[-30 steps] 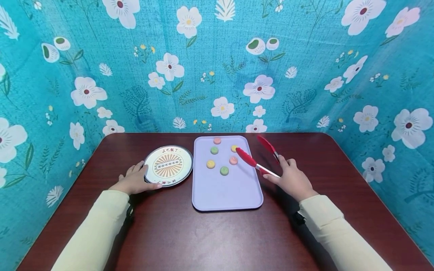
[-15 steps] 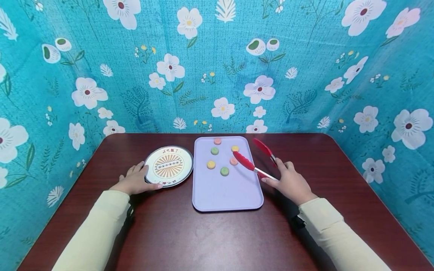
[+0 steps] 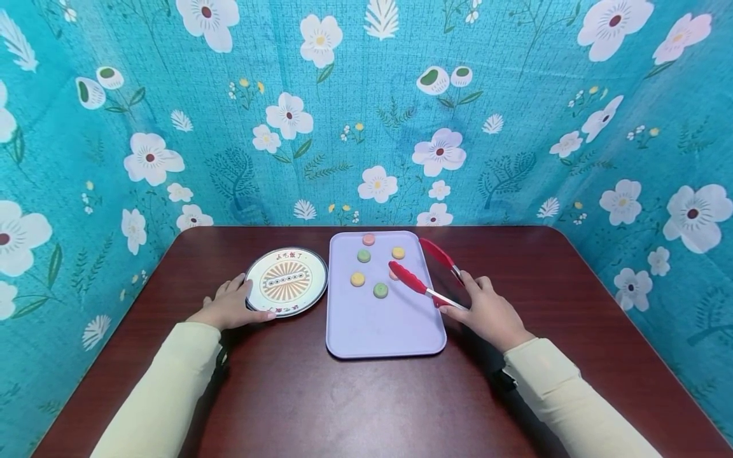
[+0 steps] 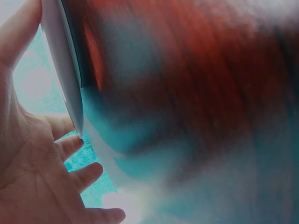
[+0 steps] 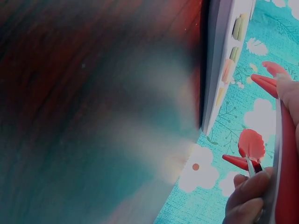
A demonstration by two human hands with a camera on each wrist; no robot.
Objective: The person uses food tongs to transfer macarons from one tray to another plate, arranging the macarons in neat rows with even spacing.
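Note:
My left hand [image 3: 228,305] rests at the left rim of a white plate [image 3: 314,280] with a printed sunburst. Its fingers are spread, with thumb and index touching the rim in the left wrist view. My right hand [image 3: 492,313] holds metal tongs [image 3: 408,277] with red ends, their arms spread wide. One red end is over the lilac tray [image 3: 383,331], partly covering a pink macaron [image 3: 392,275]; the other is by the tray's right edge. Also on the tray are a yellow macaron [image 3: 397,253], a green macaron [image 3: 380,291] and several others.
Plate and tray stand side by side on a dark brown table [image 3: 355,407]. A blue flowered cloth [image 3: 343,127] hangs behind the table and at both sides.
My right hand has moved the tongs slightly left and toward me, so the red end now covers part of the pink macaron. My left hand stays at the plate.

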